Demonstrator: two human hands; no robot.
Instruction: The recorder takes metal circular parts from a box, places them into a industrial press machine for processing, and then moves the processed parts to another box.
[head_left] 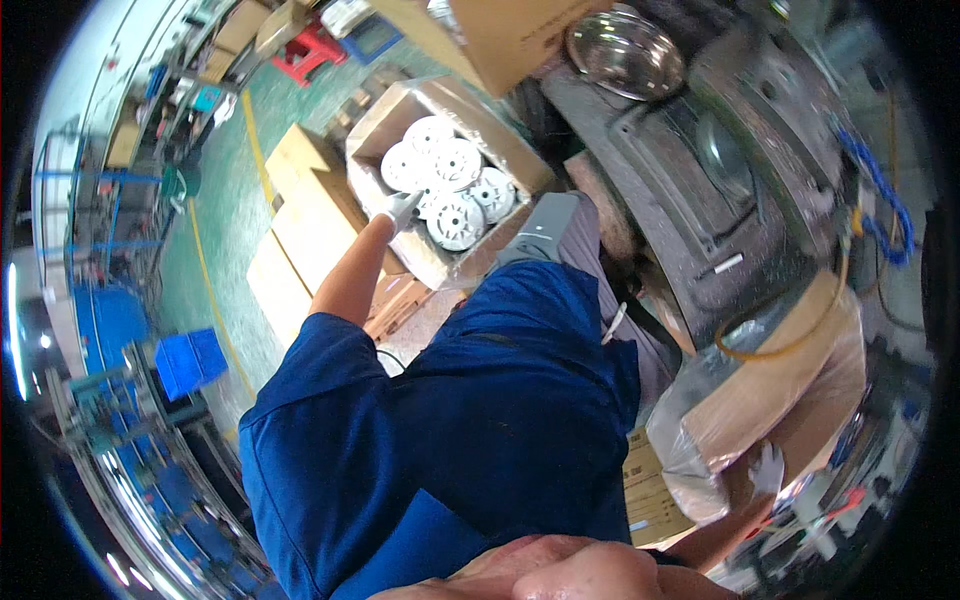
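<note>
My left hand [403,208], in a pale glove, reaches over the near-left rim of an open carton [365,150] lined with clear plastic. Inside lie several white round discs [456,163], each with a dark centre hole and slots. The left fingers are stretched out beside the discs; whether they touch one is unclear. Low on the right, my right hand [768,470], also gloved, rests with fingers apart against the brown wall of a second carton [760,400]. Clear plastic hangs over that carton's side. Its contents are hidden from here.
A dark metal machine bed [670,190] stands right, with a shiny steel bowl [625,55], a blue coiled hose [885,220] and a yellow hose [770,354]. Closed cartons [290,270] sit left of the discs. A blue bin [190,362] and red stool [308,52] stand farther off.
</note>
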